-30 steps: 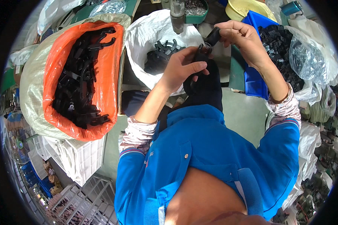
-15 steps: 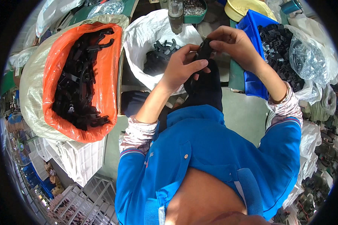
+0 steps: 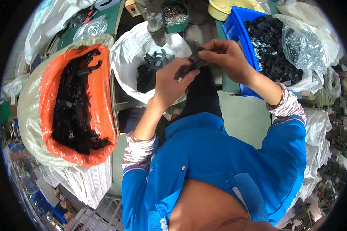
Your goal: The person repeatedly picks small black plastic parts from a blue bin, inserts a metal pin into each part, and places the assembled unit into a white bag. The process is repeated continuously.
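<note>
Over my lap, both hands are on one black plastic part, a longish piece whose exact kind I cannot tell. My left hand is closed around its lower portion, thumb along the near side, so much of the part is hidden. The thumb and fingertips of my right hand pinch its upper end. Just beyond my left hand stands a white sack containing black hooked parts. Nearest to my right hand is a blue bin, filled with small black pieces and some shiny metal ones.
At left, a large sack with an orange liner holds many black curved parts. A metal column rises behind the white sack. Beside it sit a green bowl of small metal bits and a yellow basin. A clear bag lies on the bin.
The whole view has shifted, so the sacks and bin appear farther left. Both hands keep hold of the black part, which now looks more tilted and more covered by my left hand.
</note>
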The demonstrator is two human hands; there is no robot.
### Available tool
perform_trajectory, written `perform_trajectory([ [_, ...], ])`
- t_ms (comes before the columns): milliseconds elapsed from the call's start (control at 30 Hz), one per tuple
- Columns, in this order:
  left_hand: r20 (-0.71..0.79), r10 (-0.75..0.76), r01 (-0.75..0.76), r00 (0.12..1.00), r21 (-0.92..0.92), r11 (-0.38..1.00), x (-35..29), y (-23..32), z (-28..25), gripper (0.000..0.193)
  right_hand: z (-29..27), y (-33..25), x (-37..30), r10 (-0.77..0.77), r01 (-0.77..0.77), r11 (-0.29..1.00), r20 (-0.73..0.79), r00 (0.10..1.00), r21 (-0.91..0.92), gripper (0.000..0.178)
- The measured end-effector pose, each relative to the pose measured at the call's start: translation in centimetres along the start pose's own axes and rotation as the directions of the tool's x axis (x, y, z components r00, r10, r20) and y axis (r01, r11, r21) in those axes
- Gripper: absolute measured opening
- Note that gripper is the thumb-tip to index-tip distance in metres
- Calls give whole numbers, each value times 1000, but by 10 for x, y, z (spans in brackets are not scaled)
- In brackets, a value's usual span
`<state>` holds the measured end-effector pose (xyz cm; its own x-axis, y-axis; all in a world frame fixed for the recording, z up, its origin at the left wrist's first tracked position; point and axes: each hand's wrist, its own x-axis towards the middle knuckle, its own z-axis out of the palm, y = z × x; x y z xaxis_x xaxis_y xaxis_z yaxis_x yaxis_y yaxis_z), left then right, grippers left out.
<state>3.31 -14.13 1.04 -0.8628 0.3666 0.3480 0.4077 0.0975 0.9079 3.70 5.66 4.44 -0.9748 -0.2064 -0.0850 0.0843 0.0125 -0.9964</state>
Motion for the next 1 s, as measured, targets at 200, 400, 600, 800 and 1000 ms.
perform_trajectory([
  [200,26,138,-139,990,49,989,-2,-16,4,17,-20,-17,-1,172,-154,982,185,967,-111,24],
  [400,59,-135,140,989,-87,986,-10,-32,3,17,-87,-24,1,-30,19,953,-32,999,-304,26],
  [600,143,-167,181,975,-90,979,-5,-30,4,16,-194,-9,21,-276,-59,791,-442,853,-609,25],
  [800,76,-232,243,970,-213,946,-9,-30,13,18,-242,-10,106,-487,-61,290,-202,849,-955,20],
  [1000,123,-232,250,965,-162,955,-22,-39,2,15,-343,79,207,94,-211,240,-193,977,-948,25],
])
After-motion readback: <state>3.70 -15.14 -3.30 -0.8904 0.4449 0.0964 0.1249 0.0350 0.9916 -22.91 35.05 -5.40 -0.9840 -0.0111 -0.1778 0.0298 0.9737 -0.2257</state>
